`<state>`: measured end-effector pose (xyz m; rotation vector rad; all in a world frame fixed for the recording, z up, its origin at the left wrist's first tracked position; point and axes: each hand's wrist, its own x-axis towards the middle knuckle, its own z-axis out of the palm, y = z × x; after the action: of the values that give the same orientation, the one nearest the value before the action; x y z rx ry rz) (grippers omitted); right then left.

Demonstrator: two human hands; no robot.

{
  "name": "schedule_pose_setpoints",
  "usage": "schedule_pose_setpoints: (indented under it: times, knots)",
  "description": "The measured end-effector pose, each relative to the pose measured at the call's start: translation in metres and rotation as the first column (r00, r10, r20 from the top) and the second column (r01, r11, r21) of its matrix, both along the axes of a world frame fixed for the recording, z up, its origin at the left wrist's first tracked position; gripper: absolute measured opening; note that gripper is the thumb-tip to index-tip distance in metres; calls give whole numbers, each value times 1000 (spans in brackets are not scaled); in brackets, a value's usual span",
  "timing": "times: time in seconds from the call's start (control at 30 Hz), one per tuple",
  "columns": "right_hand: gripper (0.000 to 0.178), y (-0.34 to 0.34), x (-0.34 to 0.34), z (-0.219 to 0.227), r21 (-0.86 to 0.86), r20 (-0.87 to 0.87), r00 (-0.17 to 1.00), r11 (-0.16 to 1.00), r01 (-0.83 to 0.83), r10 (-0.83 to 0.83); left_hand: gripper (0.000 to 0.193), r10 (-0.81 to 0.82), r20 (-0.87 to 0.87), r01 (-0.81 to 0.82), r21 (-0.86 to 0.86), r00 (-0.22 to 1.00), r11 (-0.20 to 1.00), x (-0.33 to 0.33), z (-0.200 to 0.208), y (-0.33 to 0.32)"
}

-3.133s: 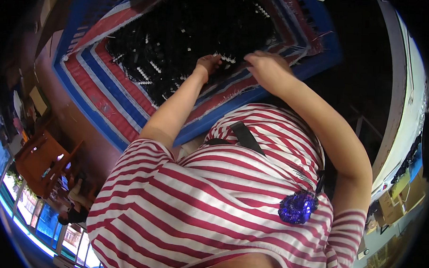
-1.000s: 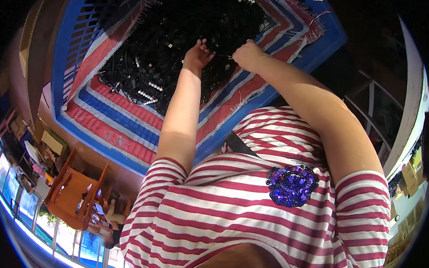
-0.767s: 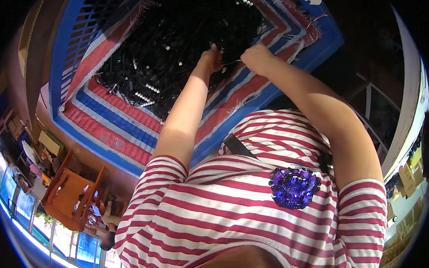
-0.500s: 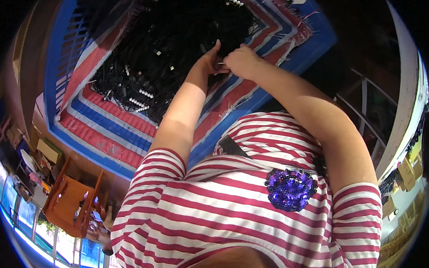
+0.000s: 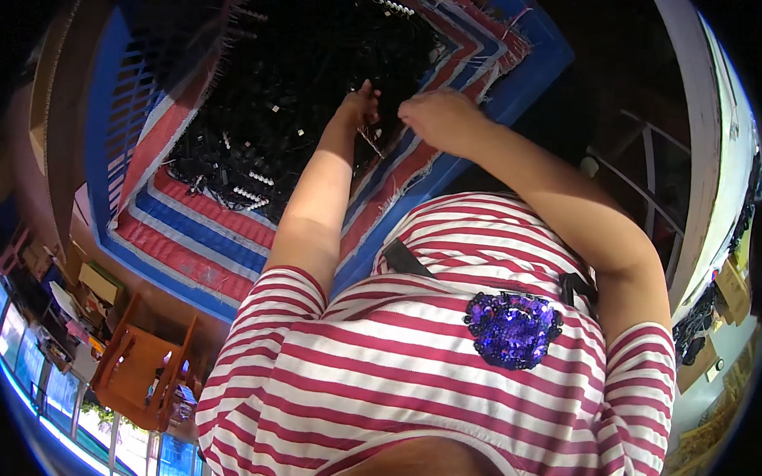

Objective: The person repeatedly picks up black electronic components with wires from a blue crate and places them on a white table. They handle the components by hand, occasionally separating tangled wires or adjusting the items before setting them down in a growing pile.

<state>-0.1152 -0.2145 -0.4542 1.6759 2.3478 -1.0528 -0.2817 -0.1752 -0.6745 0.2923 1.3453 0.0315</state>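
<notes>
A blue plastic crate [image 5: 548, 63] stands in front of me, lined with a red, white and blue striped woven sheet [image 5: 198, 232]. Heaped inside is a dark mass of thin black strands [image 5: 277, 75], dotted with small white pieces. Over the heap's right side, my left hand [image 5: 362, 105] has its fingers curled; what they hold, if anything, is too dark to see. A thin pale strand [image 5: 372, 143] shows just beneath that hand. My right hand [image 5: 440, 118] hovers over the lining's right edge, apart from the left, fingers pinched together with their tips hidden.
Several rows of white pieces [image 5: 252, 197] lie on the heap's near side. An orange-brown wooden chair [image 5: 137, 372] stands at the lower left. To the right are a metal frame [image 5: 652, 163] and a pale upright panel [image 5: 703, 157].
My hands were together with a thin pale thing between them; now there is a gap. The left has drawn away to the left. The whole view has shifted slightly.
</notes>
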Motion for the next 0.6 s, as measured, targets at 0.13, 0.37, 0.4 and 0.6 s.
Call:
schedule_pose_setpoints:
  times: [0.13, 0.37, 0.4, 0.6]
  knots:
    - [15, -16, 43, 36, 175, -263, 932, 937, 301, -250, 30, -94, 193, 65, 154, 977, 986, -9, 19, 12]
    - [14, -46, 69, 50, 253, -333, 896, 888, 385, -294, 29, -313, 124, 217, 486, 942, 846, -9, 137, 35]
    - [15, -45, 69, 51, 224, -342, 885, 887, 404, -317, 29, -359, 117, 248, 530, 926, 811, -12, 154, 38]
    - [40, -31, 62, 54, 48, -331, 843, 884, 465, -425, 29, -543, 68, 392, 618, 837, 682, -19, 284, 44]
